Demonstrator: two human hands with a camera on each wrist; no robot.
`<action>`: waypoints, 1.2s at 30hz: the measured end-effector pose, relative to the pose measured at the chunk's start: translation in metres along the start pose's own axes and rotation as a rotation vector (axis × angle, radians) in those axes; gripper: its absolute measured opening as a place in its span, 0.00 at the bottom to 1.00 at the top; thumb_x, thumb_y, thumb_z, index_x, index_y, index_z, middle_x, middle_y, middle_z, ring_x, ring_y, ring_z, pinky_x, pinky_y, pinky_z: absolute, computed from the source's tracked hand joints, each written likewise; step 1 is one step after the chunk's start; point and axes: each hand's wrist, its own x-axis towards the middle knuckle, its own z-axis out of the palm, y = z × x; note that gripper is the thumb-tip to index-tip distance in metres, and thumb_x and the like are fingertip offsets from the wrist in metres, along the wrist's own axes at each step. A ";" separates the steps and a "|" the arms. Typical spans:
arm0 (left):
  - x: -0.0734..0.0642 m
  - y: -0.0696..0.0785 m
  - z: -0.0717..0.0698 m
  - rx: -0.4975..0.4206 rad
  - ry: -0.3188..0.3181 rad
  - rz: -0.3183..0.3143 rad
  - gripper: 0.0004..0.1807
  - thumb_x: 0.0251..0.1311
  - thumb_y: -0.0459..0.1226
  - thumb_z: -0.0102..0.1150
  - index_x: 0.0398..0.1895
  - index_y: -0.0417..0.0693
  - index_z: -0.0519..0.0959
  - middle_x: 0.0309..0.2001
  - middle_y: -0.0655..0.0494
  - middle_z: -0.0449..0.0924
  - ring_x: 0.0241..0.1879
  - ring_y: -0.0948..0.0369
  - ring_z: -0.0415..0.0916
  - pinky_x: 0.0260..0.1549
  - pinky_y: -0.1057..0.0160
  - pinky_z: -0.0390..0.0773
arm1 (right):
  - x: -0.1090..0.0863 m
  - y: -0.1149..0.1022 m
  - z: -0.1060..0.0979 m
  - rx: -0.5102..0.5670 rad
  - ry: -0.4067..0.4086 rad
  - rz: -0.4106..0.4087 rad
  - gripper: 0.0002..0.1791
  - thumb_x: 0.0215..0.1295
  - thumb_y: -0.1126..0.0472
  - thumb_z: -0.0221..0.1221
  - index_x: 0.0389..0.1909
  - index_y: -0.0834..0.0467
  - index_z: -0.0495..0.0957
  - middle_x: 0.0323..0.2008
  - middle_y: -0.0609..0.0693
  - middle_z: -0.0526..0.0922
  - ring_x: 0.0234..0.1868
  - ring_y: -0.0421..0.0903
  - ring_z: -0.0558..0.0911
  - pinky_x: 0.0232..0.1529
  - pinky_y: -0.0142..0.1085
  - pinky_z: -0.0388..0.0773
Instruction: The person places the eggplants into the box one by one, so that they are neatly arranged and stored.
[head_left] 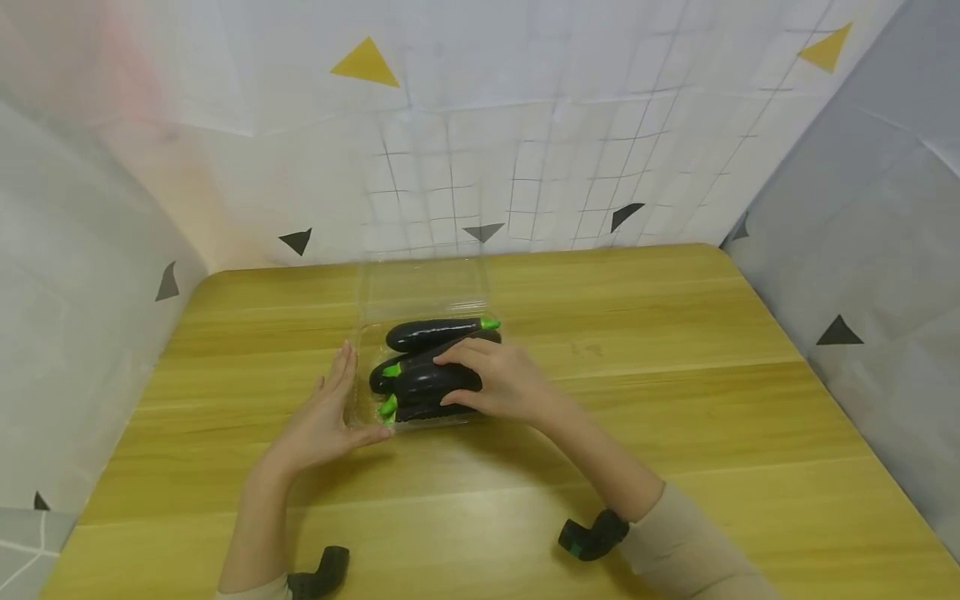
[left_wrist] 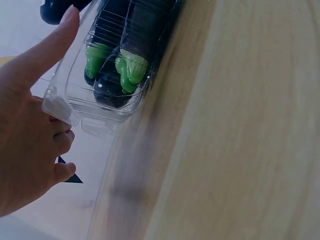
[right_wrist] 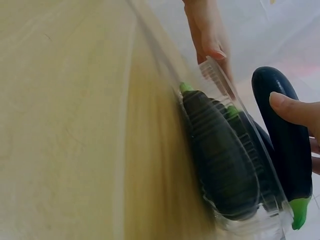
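An open clear plastic clamshell box [head_left: 367, 417] holds several dark purple eggplants with green caps. My right hand [head_left: 501, 382] reaches over it and grips an eggplant [right_wrist: 292, 160], thumb on one side and fingers on the other. That eggplant is above the box's rim in the right wrist view, green stem toward the wrist. Another eggplant [head_left: 427, 335] lies along the box's far side. My left hand [head_left: 318, 425] rests around the near left corner, fingers straight along the left wall and thumb along the front. In the left wrist view, two green caps [left_wrist: 97, 60] show through the wall.
The box's clear lid [head_left: 423, 287] is folded back toward the rear edge of the wooden table [head_left: 675, 358]. White sheeting [head_left: 525, 167] with dark and yellow triangles stands behind and at both sides. Black wrist mounts [head_left: 592, 537] sit on both forearms.
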 end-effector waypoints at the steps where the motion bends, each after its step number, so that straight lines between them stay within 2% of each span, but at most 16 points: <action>1: 0.000 0.000 0.000 0.001 0.001 0.002 0.68 0.47 0.61 0.68 0.76 0.45 0.32 0.76 0.53 0.21 0.72 0.39 0.30 0.67 0.37 0.37 | 0.000 -0.001 0.002 -0.001 -0.002 -0.002 0.26 0.49 0.48 0.73 0.48 0.54 0.82 0.44 0.45 0.84 0.48 0.41 0.81 0.45 0.33 0.80; 9: 0.001 0.000 -0.001 0.006 0.002 0.018 0.67 0.48 0.59 0.69 0.76 0.45 0.31 0.76 0.52 0.21 0.73 0.43 0.30 0.68 0.39 0.36 | 0.004 -0.005 0.011 -0.030 -0.050 0.001 0.26 0.51 0.46 0.71 0.50 0.53 0.82 0.45 0.45 0.84 0.49 0.41 0.81 0.47 0.32 0.79; 15: 0.000 0.000 -0.001 0.005 0.000 0.001 0.68 0.48 0.60 0.69 0.76 0.46 0.31 0.76 0.53 0.21 0.73 0.40 0.30 0.67 0.37 0.37 | 0.005 -0.006 0.015 -0.023 -0.085 0.008 0.25 0.53 0.50 0.71 0.51 0.54 0.81 0.45 0.46 0.84 0.48 0.41 0.81 0.48 0.32 0.79; 21: -0.001 0.000 0.001 -0.022 0.005 0.011 0.68 0.47 0.60 0.68 0.76 0.46 0.31 0.76 0.51 0.21 0.72 0.36 0.31 0.66 0.34 0.38 | 0.001 -0.004 0.010 -0.019 -0.037 -0.018 0.21 0.54 0.55 0.71 0.49 0.55 0.82 0.44 0.46 0.84 0.46 0.42 0.82 0.45 0.32 0.80; 28: -0.011 -0.007 -0.002 -0.014 0.018 -0.011 0.68 0.48 0.59 0.69 0.76 0.46 0.30 0.76 0.52 0.20 0.73 0.39 0.30 0.67 0.37 0.36 | 0.003 -0.010 0.008 0.019 0.016 -0.054 0.19 0.55 0.56 0.70 0.48 0.56 0.83 0.43 0.46 0.84 0.45 0.41 0.82 0.43 0.31 0.79; 36: 0.001 -0.004 0.000 0.029 0.009 0.015 0.68 0.47 0.60 0.69 0.76 0.45 0.31 0.76 0.53 0.21 0.74 0.44 0.32 0.68 0.39 0.38 | -0.009 -0.007 -0.008 0.040 0.086 -0.016 0.19 0.53 0.58 0.72 0.47 0.57 0.83 0.43 0.46 0.84 0.45 0.42 0.82 0.43 0.31 0.79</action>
